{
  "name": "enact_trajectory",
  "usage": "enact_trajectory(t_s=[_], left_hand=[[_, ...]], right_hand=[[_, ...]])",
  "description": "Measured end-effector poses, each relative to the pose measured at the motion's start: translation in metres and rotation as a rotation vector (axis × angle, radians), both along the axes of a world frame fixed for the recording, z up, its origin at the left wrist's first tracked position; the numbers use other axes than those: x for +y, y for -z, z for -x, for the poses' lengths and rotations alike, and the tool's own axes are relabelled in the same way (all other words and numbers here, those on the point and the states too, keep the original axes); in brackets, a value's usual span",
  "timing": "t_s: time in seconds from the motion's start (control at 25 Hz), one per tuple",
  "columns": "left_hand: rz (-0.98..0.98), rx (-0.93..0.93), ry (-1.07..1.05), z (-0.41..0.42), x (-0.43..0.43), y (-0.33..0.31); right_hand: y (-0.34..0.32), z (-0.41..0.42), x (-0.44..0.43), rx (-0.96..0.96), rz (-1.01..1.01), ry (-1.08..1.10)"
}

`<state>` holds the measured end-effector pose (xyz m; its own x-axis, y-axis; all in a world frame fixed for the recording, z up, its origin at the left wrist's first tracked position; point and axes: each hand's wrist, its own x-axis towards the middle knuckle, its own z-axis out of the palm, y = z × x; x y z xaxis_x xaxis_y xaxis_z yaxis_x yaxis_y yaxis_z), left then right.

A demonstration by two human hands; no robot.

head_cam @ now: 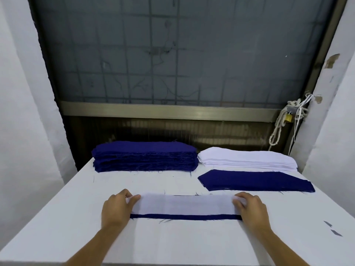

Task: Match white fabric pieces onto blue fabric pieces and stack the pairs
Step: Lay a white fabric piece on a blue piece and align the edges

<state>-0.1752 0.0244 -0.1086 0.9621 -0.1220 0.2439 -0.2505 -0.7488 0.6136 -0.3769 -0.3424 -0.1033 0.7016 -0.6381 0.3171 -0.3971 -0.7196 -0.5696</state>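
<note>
White piece (pixel 184 205) is pinched at both ends by left hand (pixel 117 208) and right hand (pixel 251 210), mid-worktop (pixel 76 217) toward the front edge. It is laid over a blue piece (pixel 184 217), of which only the near strip is seen. Behind, toward the right edge: blue-topped pile (pixel 255 181). Along the back edge: blue stack (pixel 146 156), with white stack (pixel 247 159) just beside it.

Rear of bench (pixel 172 244): left stack (pixel 145 156) beside right stack (pixel 247 159); thin pile (pixel 255 181) before right stack; layered pair (pixel 184 206) nearest, centred.
</note>
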Motion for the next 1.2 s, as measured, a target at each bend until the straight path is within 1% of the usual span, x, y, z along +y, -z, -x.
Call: enact_trajectory(t_s=[0.2, 0.4, 0.72, 0.8, 0.88, 1.0, 1.2], left_hand=[[-0.021, 0.010, -0.031, -0.002, -0.002, 0.002], [-0.003, 0.024, -0.050, -0.003, -0.003, 0.002], [0.028, 0.042, -0.049, -0.005, -0.002, 0.004], [0.044, -0.003, -0.054, -0.005, -0.002, 0.005], [0.015, -0.106, -0.061, -0.007, -0.006, 0.004], [0.011, -0.218, 0.025, -0.012, -0.029, -0.015], [0.030, -0.256, 0.306, -0.032, -0.119, -0.072]], right_hand=[[0.001, -0.001, 0.000, 0.054, 0.055, 0.028], [-0.003, 0.003, 0.006, 0.007, -0.001, 0.043], [-0.005, 0.002, 0.005, 0.036, 0.041, 0.051], [-0.005, 0.001, 0.004, 0.004, 0.031, 0.074], [-0.006, -0.001, 0.003, -0.045, 0.017, 0.108], [-0.013, -0.009, -0.006, -0.077, 0.045, 0.128], [-0.044, -0.045, -0.043, -0.075, 0.092, 0.127]])
